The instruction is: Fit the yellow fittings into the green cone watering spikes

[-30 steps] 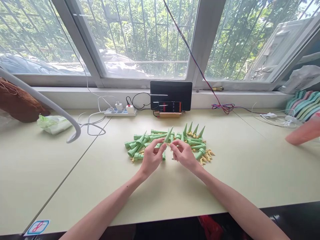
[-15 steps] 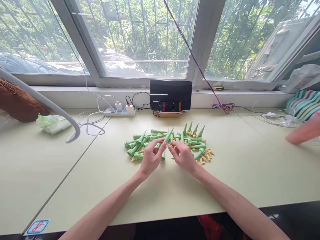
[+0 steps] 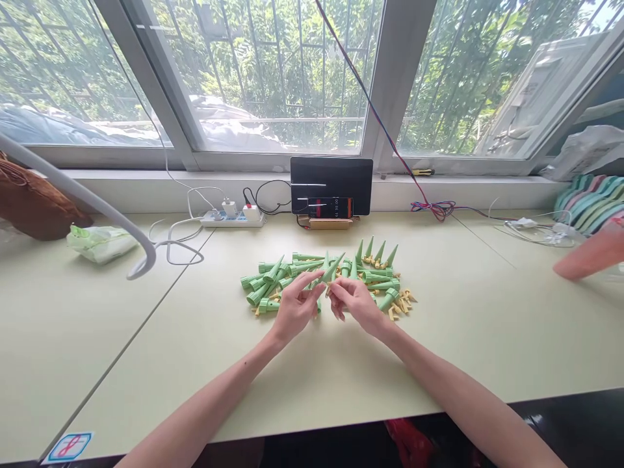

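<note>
Between the fingers of my left hand (image 3: 296, 304) is a green plastic plant-watering spike (image 3: 333, 267), its point tilted up and to the right. My right hand (image 3: 358, 302) pinches a small yellow plastic piece (image 3: 328, 290) close to the spike's lower end; my fingers partly hide where the two come together. Around both hands lies a pile of green spikes (image 3: 267, 291), many on their sides. Several spikes with yellow pieces at their bases stand upright (image 3: 369, 250) behind my right hand. Loose yellow pieces (image 3: 402, 304) are heaped to its right.
A tablet (image 3: 331, 179) with a phone (image 3: 336, 208) in front stands at the back. A power strip (image 3: 234, 220) with white cables lies left of it. A bundled red-blue cable (image 3: 433, 209), a green-white plastic packet (image 3: 100, 243) and a pinkish-red object (image 3: 589, 253) are farther out.
The spike in my left hand has tipped farther to the right. My right fingers have turned the small yellow piece downward near the spike's base.
</note>
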A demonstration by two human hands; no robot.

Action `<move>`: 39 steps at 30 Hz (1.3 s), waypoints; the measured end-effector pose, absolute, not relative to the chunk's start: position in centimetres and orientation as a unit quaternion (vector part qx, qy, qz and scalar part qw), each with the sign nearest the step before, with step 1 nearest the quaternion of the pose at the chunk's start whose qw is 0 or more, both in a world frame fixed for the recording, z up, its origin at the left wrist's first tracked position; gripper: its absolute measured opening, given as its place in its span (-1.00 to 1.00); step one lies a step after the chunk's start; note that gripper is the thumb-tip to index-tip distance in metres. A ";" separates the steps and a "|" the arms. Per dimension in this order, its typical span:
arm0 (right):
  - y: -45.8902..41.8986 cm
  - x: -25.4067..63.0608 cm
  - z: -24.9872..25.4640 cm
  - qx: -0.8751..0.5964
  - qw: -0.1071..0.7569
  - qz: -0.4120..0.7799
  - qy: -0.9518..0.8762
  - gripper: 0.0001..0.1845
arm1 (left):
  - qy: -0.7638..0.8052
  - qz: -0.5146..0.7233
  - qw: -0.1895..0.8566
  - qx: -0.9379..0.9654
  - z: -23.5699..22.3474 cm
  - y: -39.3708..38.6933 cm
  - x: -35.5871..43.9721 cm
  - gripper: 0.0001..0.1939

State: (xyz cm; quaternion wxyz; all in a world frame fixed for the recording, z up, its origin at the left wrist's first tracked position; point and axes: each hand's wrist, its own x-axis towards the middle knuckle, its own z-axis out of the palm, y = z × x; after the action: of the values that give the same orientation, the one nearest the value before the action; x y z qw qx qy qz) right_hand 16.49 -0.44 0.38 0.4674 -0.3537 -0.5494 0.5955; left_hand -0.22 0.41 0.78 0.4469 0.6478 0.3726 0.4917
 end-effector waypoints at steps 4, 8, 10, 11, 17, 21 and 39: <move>-0.1 16.9 0.5 -0.269 0.422 0.746 -0.439 -0.59 | 0.360 0.491 0.454 0.651 0.7 0.6 -0.2 -0.72; 0.0 17.0 0.6 -0.260 0.422 0.759 -0.422 -0.61 | 0.371 0.485 0.454 0.649 0.9 0.5 -0.1 -0.72; 0.0 16.8 0.6 -0.274 0.433 0.738 -0.439 -0.60 | 0.386 0.480 0.454 0.644 1.0 0.4 0.0 -0.69; -0.1 16.7 0.6 -0.288 0.441 0.719 -0.453 -0.59 | 0.394 0.479 0.453 0.640 1.0 0.3 0.0 -0.68; -0.5 16.2 0.4 -0.399 0.497 0.513 -0.575 -0.66 | 0.423 0.487 0.433 0.630 1.2 0.5 -0.2 -0.65; -0.7 16.2 0.3 -0.436 0.494 0.394 -0.641 -0.71 | 0.433 0.486 0.432 0.624 1.2 0.5 -0.2 -0.65; -0.8 16.3 0.1 -0.403 0.527 0.474 -0.579 -0.63 | 0.357 0.496 0.433 0.663 1.1 0.2 0.0 -0.71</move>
State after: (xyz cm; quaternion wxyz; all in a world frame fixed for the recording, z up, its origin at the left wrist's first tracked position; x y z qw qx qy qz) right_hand 16.34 -0.77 0.10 0.5268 -0.4032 -0.5788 0.4742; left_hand 0.00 0.16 1.06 0.4332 0.6630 0.3567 0.4956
